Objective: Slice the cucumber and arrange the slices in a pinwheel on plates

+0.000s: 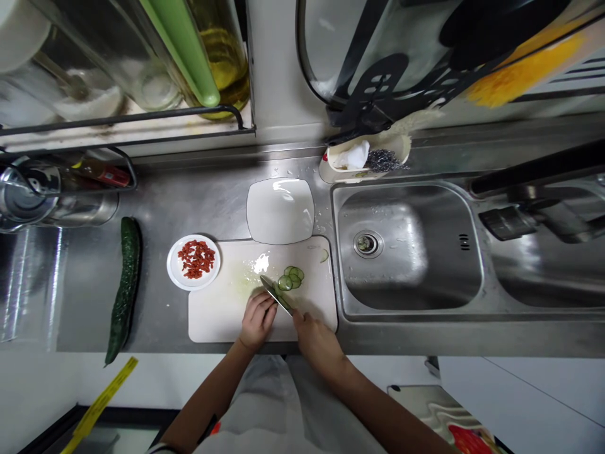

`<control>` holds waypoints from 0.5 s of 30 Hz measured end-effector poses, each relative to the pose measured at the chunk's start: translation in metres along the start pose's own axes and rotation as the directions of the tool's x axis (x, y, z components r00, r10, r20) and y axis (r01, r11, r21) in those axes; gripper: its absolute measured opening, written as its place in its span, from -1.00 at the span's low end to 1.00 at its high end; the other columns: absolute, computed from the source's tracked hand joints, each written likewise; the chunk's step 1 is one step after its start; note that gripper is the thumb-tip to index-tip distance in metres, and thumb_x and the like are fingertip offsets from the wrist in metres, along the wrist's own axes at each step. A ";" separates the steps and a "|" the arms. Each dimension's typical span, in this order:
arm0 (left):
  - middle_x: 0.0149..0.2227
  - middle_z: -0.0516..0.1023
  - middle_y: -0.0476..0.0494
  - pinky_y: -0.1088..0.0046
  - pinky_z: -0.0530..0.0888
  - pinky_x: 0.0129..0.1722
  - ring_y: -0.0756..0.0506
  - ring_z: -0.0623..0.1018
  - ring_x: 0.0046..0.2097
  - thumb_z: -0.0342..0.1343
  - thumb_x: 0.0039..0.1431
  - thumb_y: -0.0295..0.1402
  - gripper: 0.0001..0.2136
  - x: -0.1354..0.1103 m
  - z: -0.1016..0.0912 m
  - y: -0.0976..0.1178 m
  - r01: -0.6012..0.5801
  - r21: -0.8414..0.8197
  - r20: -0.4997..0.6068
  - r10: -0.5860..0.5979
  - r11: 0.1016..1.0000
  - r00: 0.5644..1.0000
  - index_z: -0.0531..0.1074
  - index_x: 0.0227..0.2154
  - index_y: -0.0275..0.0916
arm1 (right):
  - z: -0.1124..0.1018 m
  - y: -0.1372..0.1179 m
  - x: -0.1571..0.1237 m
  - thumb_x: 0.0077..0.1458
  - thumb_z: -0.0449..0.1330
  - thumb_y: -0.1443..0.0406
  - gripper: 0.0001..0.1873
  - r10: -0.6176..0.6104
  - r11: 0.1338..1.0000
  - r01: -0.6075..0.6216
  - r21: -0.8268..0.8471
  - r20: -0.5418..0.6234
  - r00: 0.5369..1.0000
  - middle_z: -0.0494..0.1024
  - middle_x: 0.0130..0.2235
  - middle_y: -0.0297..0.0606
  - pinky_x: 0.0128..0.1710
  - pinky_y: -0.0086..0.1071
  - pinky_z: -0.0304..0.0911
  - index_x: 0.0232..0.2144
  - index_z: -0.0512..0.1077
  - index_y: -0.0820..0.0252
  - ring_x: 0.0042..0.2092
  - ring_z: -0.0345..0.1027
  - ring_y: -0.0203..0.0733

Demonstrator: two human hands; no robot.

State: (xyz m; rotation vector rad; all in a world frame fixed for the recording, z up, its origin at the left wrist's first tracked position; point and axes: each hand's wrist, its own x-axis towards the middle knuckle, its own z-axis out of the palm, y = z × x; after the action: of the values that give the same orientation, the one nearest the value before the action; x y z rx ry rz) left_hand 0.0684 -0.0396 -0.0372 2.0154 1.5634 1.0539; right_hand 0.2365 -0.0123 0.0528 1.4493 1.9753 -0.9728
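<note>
My right hand point(319, 343) is wrapped round the handle of a kitchen knife point(275, 293), whose blade slants up to the left over the white cutting board point(212, 318). Just left of the blade, my left hand point(258, 318) has its fingers curled down on a piece of cucumber, which the hand and blade almost wholly hide. Thin cucumber slices point(290, 278) lie overlapping beyond the blade. One more pale slice point(324, 255) rests by the board's far right corner.
A white plate point(280, 211) touches the board's far edge. Red dried berries fill a small white dish point(176, 277) at its left corner. A whole cucumber point(123, 284) lies further left, overhanging the counter edge. The steel sink point(411, 246) is on the right.
</note>
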 end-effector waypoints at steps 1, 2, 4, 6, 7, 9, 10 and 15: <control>-0.18 0.50 -0.19 0.20 0.50 -0.07 -0.11 0.50 -0.08 0.11 0.14 -0.51 -0.76 0.000 0.000 0.000 -0.004 0.002 -0.001 0.004 1.000 1.000 0.39 -0.11 -0.26 | 0.002 0.000 0.001 0.21 -0.18 0.49 -0.62 0.001 1.000 -0.001 0.002 -0.006 1.000 0.52 -0.24 -0.12 -0.38 -0.44 0.30 -0.06 0.33 0.22 -0.26 0.48 -0.16; -0.18 0.50 -0.19 0.19 0.50 -0.06 -0.11 0.50 -0.08 0.11 0.14 -0.51 -0.76 0.000 0.000 0.000 -0.007 0.003 -0.004 0.007 1.000 1.000 0.39 -0.11 -0.26 | 0.003 0.000 0.001 0.21 -0.18 0.49 -0.62 0.003 1.000 -0.003 0.005 -0.009 1.000 0.52 -0.24 -0.12 -0.38 -0.43 0.29 -0.06 0.33 0.22 -0.26 0.48 -0.15; -0.19 0.49 -0.18 0.19 0.49 -0.05 -0.11 0.49 -0.07 0.12 0.13 -0.51 -0.75 0.001 0.001 0.000 -0.007 0.001 -0.012 0.007 1.000 1.000 0.39 -0.11 -0.26 | 0.005 0.002 0.001 0.19 -0.18 0.50 -0.61 0.005 1.000 -0.005 0.019 -0.013 1.000 0.52 -0.23 -0.11 -0.39 -0.43 0.28 -0.05 0.33 0.22 -0.25 0.47 -0.14; -0.18 0.49 -0.18 0.18 0.49 -0.04 -0.11 0.49 -0.06 0.12 0.13 -0.52 -0.74 0.001 0.001 0.000 -0.003 -0.005 -0.023 0.003 1.000 1.000 0.39 -0.10 -0.25 | 0.006 0.004 0.001 0.18 -0.17 0.51 -0.59 0.008 0.999 -0.007 0.032 -0.019 1.000 0.52 -0.23 -0.12 -0.39 -0.43 0.27 -0.05 0.33 0.22 -0.24 0.47 -0.13; -0.17 0.49 -0.19 0.17 0.48 -0.03 -0.11 0.49 -0.06 0.12 0.12 -0.53 -0.73 0.001 0.001 0.000 0.000 -0.009 -0.024 0.000 1.000 1.000 0.39 -0.09 -0.25 | 0.005 0.006 0.000 0.17 -0.17 0.51 -0.59 0.009 0.999 -0.008 0.034 -0.026 1.000 0.52 -0.23 -0.13 -0.39 -0.43 0.26 -0.05 0.33 0.21 -0.24 0.47 -0.13; -0.17 0.48 -0.20 0.16 0.48 -0.03 -0.12 0.49 -0.05 0.12 0.12 -0.53 -0.73 0.001 0.001 0.001 0.004 -0.017 -0.025 -0.005 1.000 1.000 0.39 -0.10 -0.25 | 0.004 0.011 -0.001 0.16 -0.14 0.51 -0.60 0.014 1.000 -0.013 0.027 -0.048 0.999 0.52 -0.24 -0.15 -0.40 -0.43 0.26 -0.05 0.33 0.19 -0.25 0.47 -0.14; -0.17 0.48 -0.20 0.16 0.48 -0.03 -0.12 0.49 -0.05 0.11 0.12 -0.53 -0.73 0.001 0.001 0.001 0.007 -0.021 -0.025 -0.007 1.000 1.000 0.39 -0.10 -0.25 | 0.003 0.013 -0.002 0.15 -0.13 0.51 -0.61 0.022 1.000 -0.021 0.021 -0.059 0.998 0.52 -0.24 -0.16 -0.40 -0.43 0.26 -0.05 0.33 0.19 -0.25 0.47 -0.14; -0.16 0.48 -0.20 0.16 0.48 -0.02 -0.13 0.49 -0.04 0.11 0.13 -0.53 -0.74 0.002 0.001 0.003 0.016 -0.026 -0.022 -0.017 1.000 1.000 0.39 -0.10 -0.25 | -0.005 0.021 -0.009 0.18 -0.11 0.46 -0.65 0.084 0.996 -0.086 -0.012 -0.100 0.991 0.52 -0.26 -0.15 -0.42 -0.45 0.24 -0.04 0.31 0.19 -0.28 0.48 -0.15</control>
State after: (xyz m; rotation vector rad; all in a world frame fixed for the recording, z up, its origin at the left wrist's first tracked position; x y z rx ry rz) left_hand 0.0707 -0.0384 -0.0351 1.9772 1.5668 1.0877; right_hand 0.2594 -0.0104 0.0572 1.5876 1.9688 -0.8609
